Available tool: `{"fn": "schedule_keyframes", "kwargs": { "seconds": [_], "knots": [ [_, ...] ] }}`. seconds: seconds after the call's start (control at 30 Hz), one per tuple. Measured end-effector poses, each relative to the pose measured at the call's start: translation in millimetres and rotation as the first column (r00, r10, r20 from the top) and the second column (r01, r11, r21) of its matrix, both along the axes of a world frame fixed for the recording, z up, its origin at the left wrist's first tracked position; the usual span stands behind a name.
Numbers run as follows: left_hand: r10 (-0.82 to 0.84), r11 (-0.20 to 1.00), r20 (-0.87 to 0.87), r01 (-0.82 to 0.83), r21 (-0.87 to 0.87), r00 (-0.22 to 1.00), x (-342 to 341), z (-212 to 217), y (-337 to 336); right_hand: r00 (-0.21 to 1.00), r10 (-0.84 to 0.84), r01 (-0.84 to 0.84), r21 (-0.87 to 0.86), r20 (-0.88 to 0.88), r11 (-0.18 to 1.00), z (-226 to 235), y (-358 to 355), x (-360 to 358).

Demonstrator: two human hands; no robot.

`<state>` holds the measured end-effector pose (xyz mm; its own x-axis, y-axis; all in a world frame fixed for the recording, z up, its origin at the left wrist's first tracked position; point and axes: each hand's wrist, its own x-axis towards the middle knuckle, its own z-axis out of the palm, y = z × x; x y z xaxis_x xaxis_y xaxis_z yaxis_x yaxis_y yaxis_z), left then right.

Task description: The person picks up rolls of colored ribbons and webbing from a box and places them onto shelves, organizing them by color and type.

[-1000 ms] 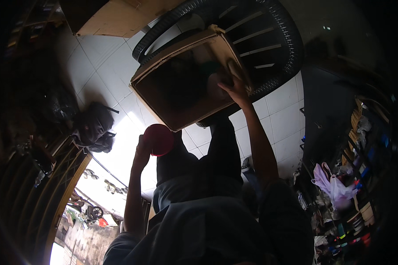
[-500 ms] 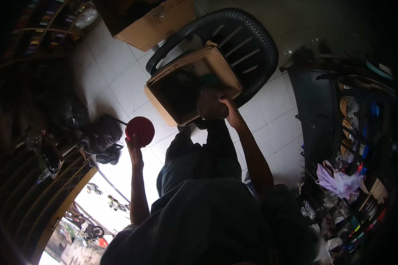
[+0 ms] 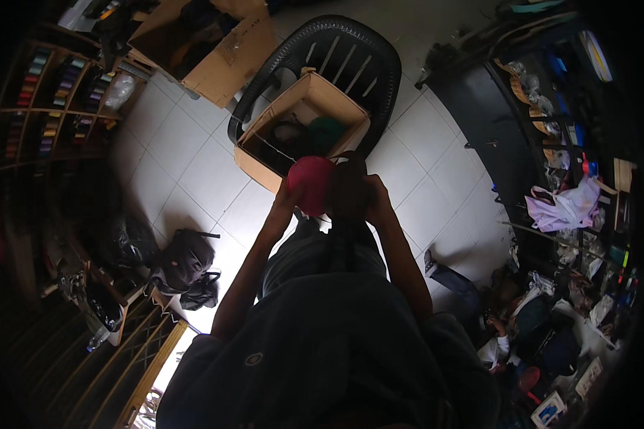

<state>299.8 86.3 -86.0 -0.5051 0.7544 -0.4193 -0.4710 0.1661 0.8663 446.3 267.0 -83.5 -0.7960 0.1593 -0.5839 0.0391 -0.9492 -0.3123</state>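
Observation:
My left hand (image 3: 286, 201) grips a red, round, cap-like item (image 3: 310, 184) by its left side. Close against it, overlapping its right edge, is a dark brown, rounded, cap-like item (image 3: 346, 187), and my right hand (image 3: 376, 196) has hold of that one's right side. Shadow hides its exact shape and most of my right fingers. Both items are just in front of the near edge of an open cardboard box (image 3: 256, 166). Inside the box lie a green item (image 3: 325, 133) and dark things I cannot make out. The box rests on a black slatted plastic chair (image 3: 388, 79).
A larger cardboard box (image 3: 237, 61) stands beyond the chair. On the left are a thread-spool shelf (image 3: 54, 111) and a dark backpack (image 3: 182, 264) on the tiled floor. Another person's hand (image 3: 496, 325) shows at lower right, near clutter. A lilac plastic bag (image 3: 567, 205) is at right.
My left hand has brought the red item rightward and up to the brown one. My right hand has drawn the brown item back from over the box. The view has shifted too.

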Motion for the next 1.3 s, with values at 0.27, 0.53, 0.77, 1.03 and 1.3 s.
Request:
{"fn": "schedule_keyframes", "kwargs": {
  "seconds": [0.27,0.53,0.77,1.03,1.3],
  "knots": [
    [-0.296,0.953,-0.013,0.295,-0.068,0.955,75,5,31,0.975,-0.203,0.190,0.135,0.094,0.972,15,-25,102],
    [-0.526,0.845,0.025,0.526,-0.103,0.850,181,-21,71,0.871,-0.478,0.452,0.199,0.113,0.870,13,-30,230],
    [-0.679,0.734,-0.042,0.676,-0.067,0.733,302,-12,106,0.776,-0.613,0.526,0.385,0.148,0.758,29,-32,345],
    [-0.691,0.721,0.145,0.691,0.062,0.708,413,18,153,0.670,-0.735,0.506,0.658,0.107,0.558,47,-35,445],
    [-0.784,0.614,-0.003,0.777,0.140,0.621,448,33,229,0.404,-0.912,0.684,0.685,-0.070,0.251,72,-2,462]
  ]
}}
